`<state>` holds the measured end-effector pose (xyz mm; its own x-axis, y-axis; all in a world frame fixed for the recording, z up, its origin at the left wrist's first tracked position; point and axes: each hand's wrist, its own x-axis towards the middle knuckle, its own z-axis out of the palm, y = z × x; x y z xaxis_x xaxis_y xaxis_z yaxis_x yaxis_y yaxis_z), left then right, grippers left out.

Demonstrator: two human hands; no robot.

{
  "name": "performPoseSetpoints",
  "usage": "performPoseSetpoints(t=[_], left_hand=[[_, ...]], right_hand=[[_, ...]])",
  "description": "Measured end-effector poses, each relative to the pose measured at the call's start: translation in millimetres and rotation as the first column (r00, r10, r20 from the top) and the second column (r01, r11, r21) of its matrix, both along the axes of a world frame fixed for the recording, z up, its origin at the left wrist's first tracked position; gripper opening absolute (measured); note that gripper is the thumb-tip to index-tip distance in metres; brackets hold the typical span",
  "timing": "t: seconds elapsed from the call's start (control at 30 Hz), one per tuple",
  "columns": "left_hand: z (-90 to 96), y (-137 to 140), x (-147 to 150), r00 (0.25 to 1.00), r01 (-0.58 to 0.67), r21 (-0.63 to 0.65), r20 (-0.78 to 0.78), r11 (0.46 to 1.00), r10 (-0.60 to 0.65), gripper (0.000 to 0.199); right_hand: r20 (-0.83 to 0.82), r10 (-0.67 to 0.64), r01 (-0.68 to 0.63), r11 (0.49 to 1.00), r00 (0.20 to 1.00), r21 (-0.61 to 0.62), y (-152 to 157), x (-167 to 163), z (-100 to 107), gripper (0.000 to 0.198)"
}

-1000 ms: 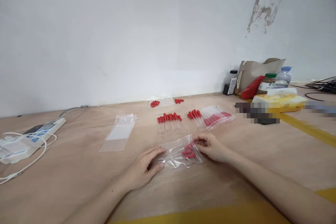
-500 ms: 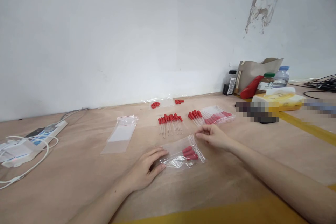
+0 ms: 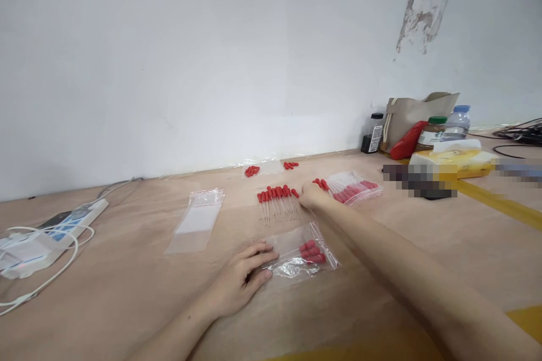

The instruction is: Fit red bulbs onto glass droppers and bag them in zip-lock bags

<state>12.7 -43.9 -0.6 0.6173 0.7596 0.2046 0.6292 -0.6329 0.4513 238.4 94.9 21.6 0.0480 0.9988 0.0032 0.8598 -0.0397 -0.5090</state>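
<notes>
My left hand (image 3: pixel 248 276) has its thumb and fingers on the left end of a clear zip-lock bag (image 3: pixel 288 240), holding it against the table. Inside lie several droppers with red bulbs (image 3: pixel 311 251), bulbs toward the zip. My right hand (image 3: pixel 314 196) is curled among loose droppers beyond this bag, its fingertips mostly hidden. A row of red-bulbed droppers (image 3: pixel 275 194) lies just left of it, and two more red bulbs (image 3: pixel 320 184) show behind it. Further right lies another clear bag of droppers (image 3: pixel 358 187).
Flat zip-lock bags (image 3: pixel 197 223) lie at left, near a power strip (image 3: pixel 63 234) with white cables. Loose red bulbs (image 3: pixel 252 171) rest by the wall on clear plastic. At right stand a dark bottle (image 3: pixel 372 134), a lidded jar (image 3: pixel 432 134), a water bottle (image 3: pixel 458 123) and a tissue pack (image 3: pixel 453 162).
My right hand has moved away from the bag's zip end, forward and left to the loose droppers, covering some of them. My left hand stays on the bag.
</notes>
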Motion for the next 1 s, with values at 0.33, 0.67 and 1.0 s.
performPoseSetpoints(t=[0.33,0.67,1.0], left_hand=[[-1.9,2,-3,0.999,0.016,-0.018,-0.045,1.000,-0.017,0.033],[0.5,-1,-1,0.999,0.020,-0.009,-0.030,1.000,-0.020,0.033],[0.2,-1,0,0.999,0.016,-0.013,-0.046,1.000,-0.017,0.032]], right_hand=[[-0.656,0.097,-0.193,0.978,0.748,-0.075,-67,71,6,0.062],[-0.865,0.077,0.086,0.987,0.496,0.138,-80,67,-34,0.061],[-0.930,0.025,0.114,0.991,0.368,0.072,-84,63,-37,0.045]])
